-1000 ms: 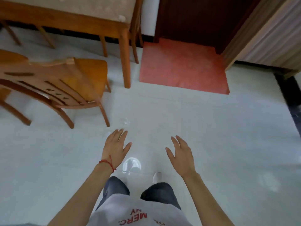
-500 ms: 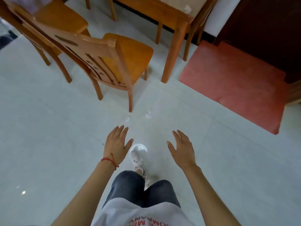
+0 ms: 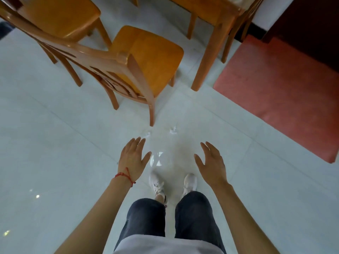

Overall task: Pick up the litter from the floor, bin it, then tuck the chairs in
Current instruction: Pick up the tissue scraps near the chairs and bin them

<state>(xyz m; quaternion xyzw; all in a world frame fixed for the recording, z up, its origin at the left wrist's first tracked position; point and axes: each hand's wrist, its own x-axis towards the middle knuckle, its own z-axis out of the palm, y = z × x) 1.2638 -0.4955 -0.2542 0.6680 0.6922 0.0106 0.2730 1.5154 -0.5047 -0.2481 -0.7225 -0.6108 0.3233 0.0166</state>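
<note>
Item: floor litter, two pieces. One small white scrap [image 3: 147, 133] lies on the pale tiled floor [image 3: 55, 162] just beside the foot of the near chair's [image 3: 146, 57] rear leg; a second white scrap [image 3: 173, 130] lies a little to its right, apart from the first. Change noted: over the last second the view has swung down and closer, so the chair and the desk leg [image 3: 207, 57] now fill the upper frame and both scraps, faint a second ago, sit directly ahead of the fingertips. Left hand [image 3: 133, 159]: fingers straight and spread, palm down, holding nothing, its fingertips near the left scrap but not touching it. Right hand [image 3: 212, 162]: likewise spread and empty, further from the right scrap. Both feet stand together below the hands. Chairs: near chair and a second chair [image 3: 58, 15] behind it stand pulled out from the desk. Red mat [image 3: 275, 85] to the right. No bin in view. Assessment: approach looks complete; first pickup not yet begun, binning and tucking of chairs outstanding.
</note>
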